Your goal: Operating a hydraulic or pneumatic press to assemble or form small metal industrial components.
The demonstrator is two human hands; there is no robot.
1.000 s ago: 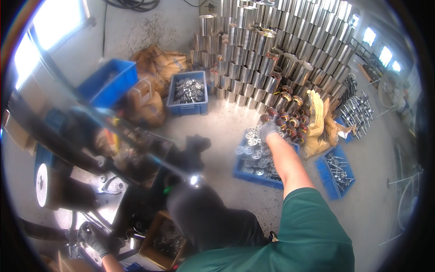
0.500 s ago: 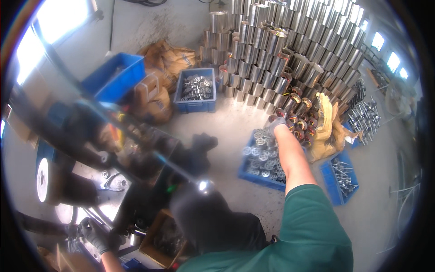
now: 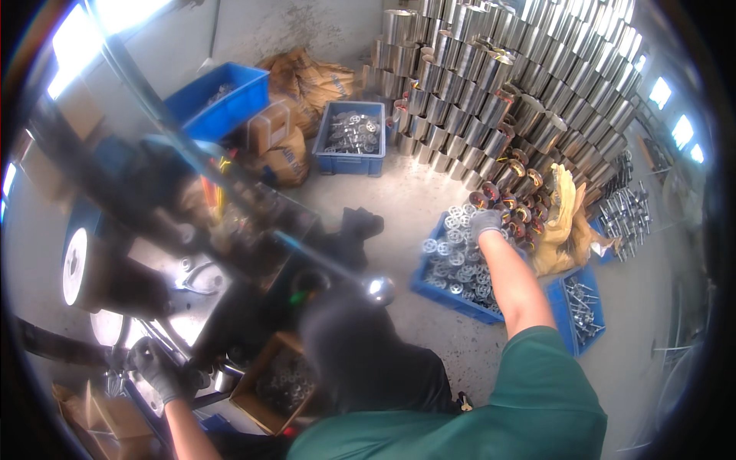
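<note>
My right arm stretches out to the right, and my right hand point(image 3: 486, 222) in a grey glove is over the far end of a blue crate point(image 3: 454, 303). Round spoked metal caps point(image 3: 460, 264) fill this crate. The fingers of that hand point away and down, so what they do is hidden. Just beyond it lie several wound motor cores point(image 3: 510, 201) with reddish copper windings. At the lower left, my left hand point(image 3: 157, 372) in a dark grey glove is curled beside the machine's metal table point(image 3: 188, 307); anything in its fingers is too dark to make out.
Shiny metal cylinders point(image 3: 452, 107) are stacked high at the back. A crate of metal shafts point(image 3: 583, 310) and a crumpled brown paper sack point(image 3: 560, 226) stand to the right. Another blue crate point(image 3: 349, 163) sits at the back. A cardboard box point(image 3: 253, 410) with metal parts is near me.
My right hand has drawn back slightly from the wound cores, over the crate of caps. The whole view has shifted a little. My left hand stays beside the machine.
</note>
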